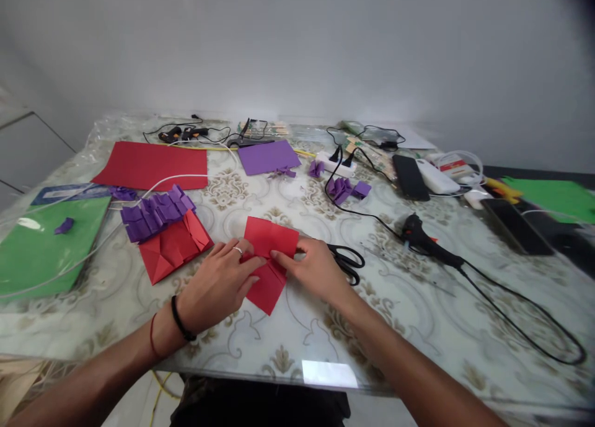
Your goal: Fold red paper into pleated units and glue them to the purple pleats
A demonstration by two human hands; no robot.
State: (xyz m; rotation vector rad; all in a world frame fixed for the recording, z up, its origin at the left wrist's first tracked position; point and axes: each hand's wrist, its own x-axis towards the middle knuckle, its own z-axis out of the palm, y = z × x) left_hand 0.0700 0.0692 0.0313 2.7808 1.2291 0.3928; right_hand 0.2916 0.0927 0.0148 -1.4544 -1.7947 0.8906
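Observation:
A red paper square (268, 240), partly folded, lies on the glass-topped table (297, 328) in front of me. My left hand (218, 284) rests flat on its left side, fingers stretched out and pressing the paper, a ring on one finger. My right hand (316, 269) presses the fold from the right, its index finger pointing along the crease at the paper's middle. Both hands touch the same sheet.
Black scissors (348, 263) lie just right of my right hand. Folded red paper (174, 247) and pleated purple paper (155, 213) sit to the left, beside green card (41, 247). A black glue gun (425, 241) with cable, a power strip (334, 163), and red (153, 165) and purple (268, 156) sheets lie farther back.

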